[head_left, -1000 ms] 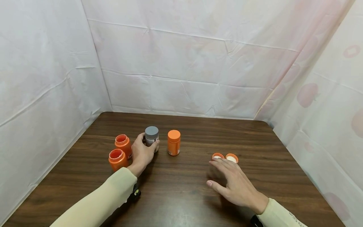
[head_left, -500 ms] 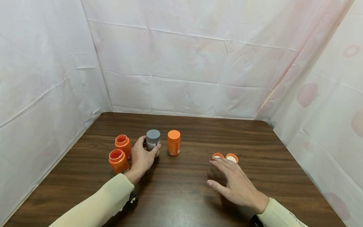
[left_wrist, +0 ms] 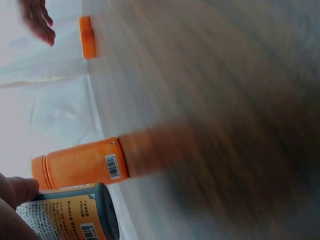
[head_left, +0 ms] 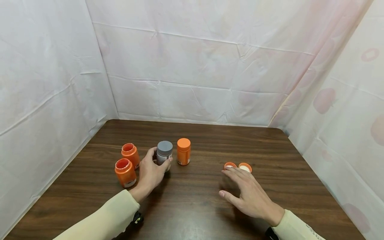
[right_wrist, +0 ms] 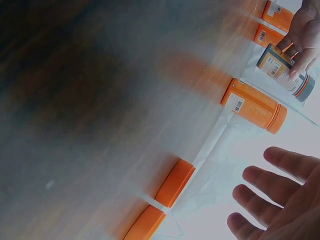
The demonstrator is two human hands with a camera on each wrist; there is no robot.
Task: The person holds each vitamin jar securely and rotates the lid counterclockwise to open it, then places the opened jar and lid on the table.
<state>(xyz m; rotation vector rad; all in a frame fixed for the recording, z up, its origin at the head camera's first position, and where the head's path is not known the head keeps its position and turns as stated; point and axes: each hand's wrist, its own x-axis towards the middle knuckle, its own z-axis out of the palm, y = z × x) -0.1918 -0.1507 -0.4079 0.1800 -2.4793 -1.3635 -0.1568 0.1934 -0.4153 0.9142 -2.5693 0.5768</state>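
Gripping grey-lidded jar [head_left: 164, 149] in left hand [head_left: 151, 172], holding across its body. Standing with long axis near vertical, just left of capped orange jar [head_left: 183, 151]. Sitting well left and forward of right hand [head_left: 251, 197], so favouring left as nearer. Holding nothing in spread right hand, hovering near orange lids [head_left: 245, 167].

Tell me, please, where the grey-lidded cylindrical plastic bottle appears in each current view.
Head: grey-lidded cylindrical plastic bottle, left of centre, below mid-height, in the left hand.
Left wrist: bottom left, partly covered by that hand.
Right wrist: upper right.
Shared landmark: the capped orange cylindrical plastic bottle beside it.
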